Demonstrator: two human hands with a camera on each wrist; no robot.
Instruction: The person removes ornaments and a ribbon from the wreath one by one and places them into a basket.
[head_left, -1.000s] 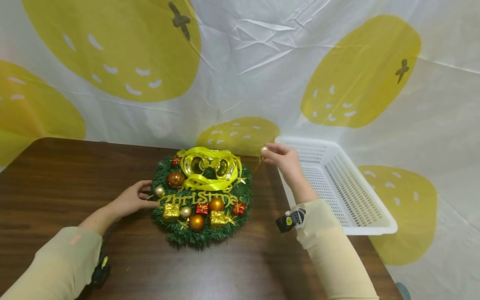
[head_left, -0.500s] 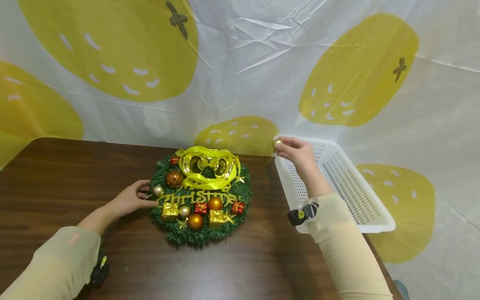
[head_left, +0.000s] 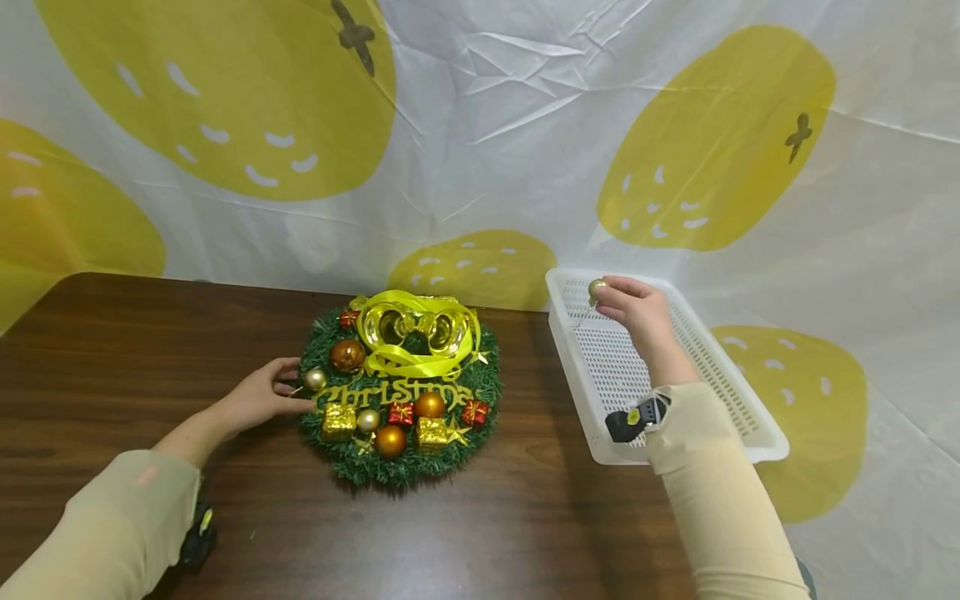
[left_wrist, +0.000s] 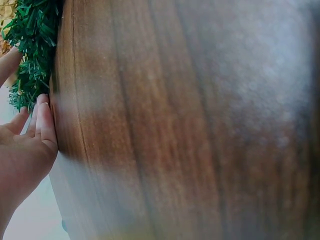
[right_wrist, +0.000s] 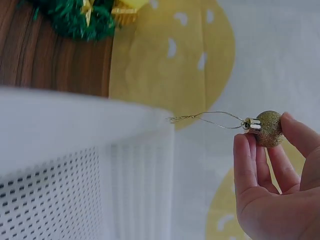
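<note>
My right hand [head_left: 643, 315] pinches a small glittery gold bauble [right_wrist: 269, 129] between thumb and fingertips, above the far end of a white plastic basket [head_left: 573, 387]. From the bauble's shiny cap trails a thin gold string loop [right_wrist: 217, 120]. At the left, my left hand [head_left: 258, 396] holds the edge of a green Christmas wreath [head_left: 375, 475] lying on the table, thumb and fingers apart around its rim. On the wreath are gold lettering [head_left: 405, 392], orange baubles [head_left: 390, 441], small gift boxes [head_left: 340, 422] and gold bells [head_left: 395, 327] with yellow ribbon [head_left: 416, 367].
The dark wooden table [head_left: 420, 542] runs back to a white curtain [head_left: 480, 125] printed with big yellow fruit. The slotted basket stands at the table's right side, beside the curtain, with its rim raised.
My right hand has moved to the right with the gold bauble, from beside the basket's far left corner to over the basket. The left hand stays at the wreath's edge.
</note>
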